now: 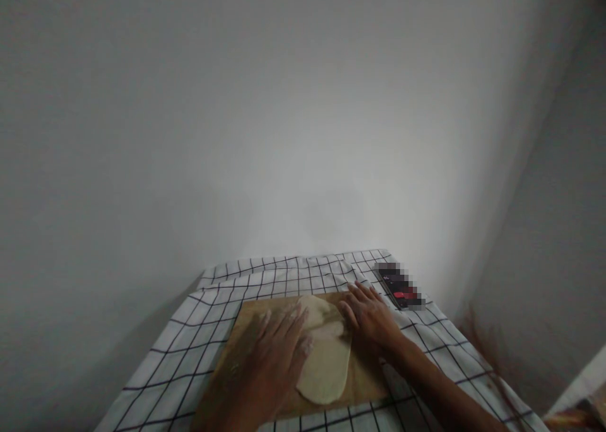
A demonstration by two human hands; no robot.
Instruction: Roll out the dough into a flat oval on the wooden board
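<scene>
A flat, long oval sheet of dough (324, 369) lies on a wooden board (367, 381), its far part folded or creased. My left hand (281, 343) is spread over the board at the dough's left side, fingers pointing away from me, with pale flour on the fingertips. On the opposite side, my right hand (369, 312) rests with its fingers stretched out at the board's far right edge, the thumb side close to the dough. Neither hand grips anything. Part of the dough's left edge is hidden behind my left hand.
A white tablecloth with dark grid lines (180, 350) covers the table beneath the board. Near its far right edge lies a dark phone-like device (400, 287), partly pixelated. A pale wall (303, 116) rises behind the table.
</scene>
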